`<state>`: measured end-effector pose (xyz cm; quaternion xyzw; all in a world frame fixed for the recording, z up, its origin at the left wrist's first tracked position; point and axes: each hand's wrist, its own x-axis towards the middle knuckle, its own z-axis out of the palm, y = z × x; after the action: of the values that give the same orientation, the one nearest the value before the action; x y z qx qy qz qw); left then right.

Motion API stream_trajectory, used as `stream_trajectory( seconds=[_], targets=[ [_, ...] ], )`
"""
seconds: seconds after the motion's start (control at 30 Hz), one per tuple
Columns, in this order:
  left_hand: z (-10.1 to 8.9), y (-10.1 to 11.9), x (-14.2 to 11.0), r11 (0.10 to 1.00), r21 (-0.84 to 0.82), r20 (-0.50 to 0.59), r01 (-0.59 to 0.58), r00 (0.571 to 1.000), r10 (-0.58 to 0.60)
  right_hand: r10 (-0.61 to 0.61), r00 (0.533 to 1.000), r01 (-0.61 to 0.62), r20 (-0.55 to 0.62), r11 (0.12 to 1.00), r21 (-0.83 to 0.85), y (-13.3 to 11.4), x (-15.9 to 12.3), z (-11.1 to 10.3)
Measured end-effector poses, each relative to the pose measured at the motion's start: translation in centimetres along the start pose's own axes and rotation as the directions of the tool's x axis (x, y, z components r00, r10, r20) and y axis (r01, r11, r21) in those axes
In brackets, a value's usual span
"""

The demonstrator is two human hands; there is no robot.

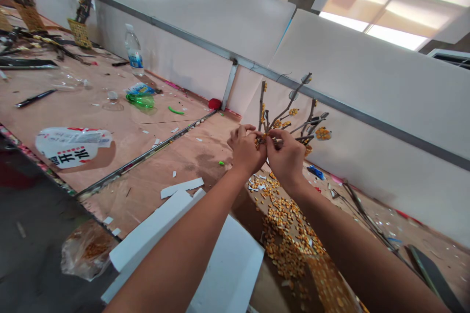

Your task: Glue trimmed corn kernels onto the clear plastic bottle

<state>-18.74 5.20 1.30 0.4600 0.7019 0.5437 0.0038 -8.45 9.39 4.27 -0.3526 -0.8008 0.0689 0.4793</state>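
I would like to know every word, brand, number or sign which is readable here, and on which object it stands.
"开水": large black characters on the white plastic piece; the mark left of them is unclear, and its smaller print is too blurred.
Blue label on the standing bottle: too small to read.
Crumpled blue wrapper: too blurred to read.
I can read no brand or number.

the left forearm (pixel 194 232) and right forearm (pixel 341 227), both bare, stretch forward from the lower part of the view and slant toward each other. the left hand (pixel 246 150) has its fingers curled inward; the right hand (pixel 289 157) sits just beside it, thumb and forefinger together in a pinch.
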Motion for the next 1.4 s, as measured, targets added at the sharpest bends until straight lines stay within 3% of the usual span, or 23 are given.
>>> stream_trajectory(
  seconds=[0.7,1.07,1.4],
  targets=[
    [-0.4,0.1,0.2,0.990,-0.137,-0.057,0.016,0.998,-0.024,-0.022,1.000,0.021,0.006,0.999,0.031,0.6,0.0,0.3],
    [0.0,-0.4,0.3,0.981,-0.191,0.002,-0.022,1.000,0.023,-0.070,0.997,0.070,0.011,0.996,0.059,0.3,0.5,0.2],
    [0.3,-0.9,0.2,0.967,-0.247,-0.020,0.068,0.997,-0.076,-0.070,0.997,0.068,0.027,0.995,0.071,0.0,0.5,0.5]
  ],
)
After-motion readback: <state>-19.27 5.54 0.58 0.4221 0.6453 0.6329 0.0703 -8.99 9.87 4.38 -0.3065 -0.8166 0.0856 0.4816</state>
